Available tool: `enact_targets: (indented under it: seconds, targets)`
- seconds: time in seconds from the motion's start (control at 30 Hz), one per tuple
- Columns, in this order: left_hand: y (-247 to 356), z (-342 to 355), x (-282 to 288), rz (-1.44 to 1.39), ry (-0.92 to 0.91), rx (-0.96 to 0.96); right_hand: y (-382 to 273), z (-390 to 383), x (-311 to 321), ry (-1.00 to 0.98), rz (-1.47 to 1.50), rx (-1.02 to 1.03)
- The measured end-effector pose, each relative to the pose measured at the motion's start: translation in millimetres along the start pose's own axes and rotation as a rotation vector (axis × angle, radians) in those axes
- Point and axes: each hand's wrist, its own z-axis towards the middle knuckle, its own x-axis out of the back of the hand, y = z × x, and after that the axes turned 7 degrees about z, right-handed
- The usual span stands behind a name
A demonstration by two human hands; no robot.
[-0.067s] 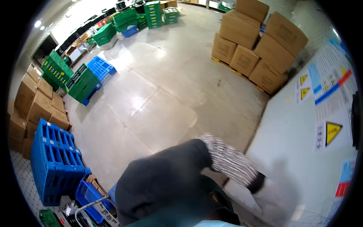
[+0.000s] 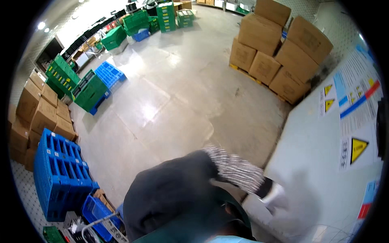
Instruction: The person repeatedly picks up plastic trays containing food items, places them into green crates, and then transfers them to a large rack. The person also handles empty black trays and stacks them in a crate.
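My left arm, in a dark grey top with a black-and-white striped sleeve [image 2: 237, 170] and a black cuff, bends across to the right. At its end my left hand [image 2: 277, 198], in a white glove, is up against or just in front of a large pale panel [image 2: 300, 162]. Whether it touches the panel I cannot tell. The hand blends into the pale surface, so its fingers and anything in them are unclear. A shadow falls on the panel beside it. My right hand is out of sight.
Brown cartons [image 2: 263, 67] are stacked on a yellow pallet at the far right. To the left are blue pallets [image 2: 60, 174], more cartons [image 2: 42, 115] and green crates [image 2: 89, 91]. A blue tub [image 2: 95, 212] and a metal handle [image 2: 97, 222] are at the lower left.
My left hand and striped sleeve have shifted slightly to the left, and the hand shows more sharply. The whole view has moved a little.
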Motion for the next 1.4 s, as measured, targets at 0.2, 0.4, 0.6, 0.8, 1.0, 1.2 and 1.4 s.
enact_targets:
  seconds: [0.2, 0.4, 0.6, 0.8, 1.0, 1.2, 1.4]
  targets:
    - [-27, -299, 195, 0.207, -0.553, 1.003, -123, -109, -175, -0.658, -0.076, -0.138]
    - [-52, -390, 402, 0.242, -0.232, 1.061, -302, -168, -378, -1.146, -0.195, -0.103]
    - [-72, -530, 626, 0.207, 0.149, 1.285, -489, -192, -612, -1.382, -0.356, -0.007]
    - [19, -814, 746, 0.93, 0.471, 1.986, -882, -211, -896, -1.397, -0.2, 0.565]
    - [131, -970, 773, 0.801, 0.938, 2.511, -1461, -374, -1010, -1.485, 0.869, 0.651]
    - [140, -1098, 866, 0.135, 0.84, 3.002, -1749, -642, -913, -1.841, 1.124, 0.907]
    - [39, -1243, 1248, 0.719, 0.878, 2.365, -1783, -714, -1098, -2.463, 0.538, 0.861]
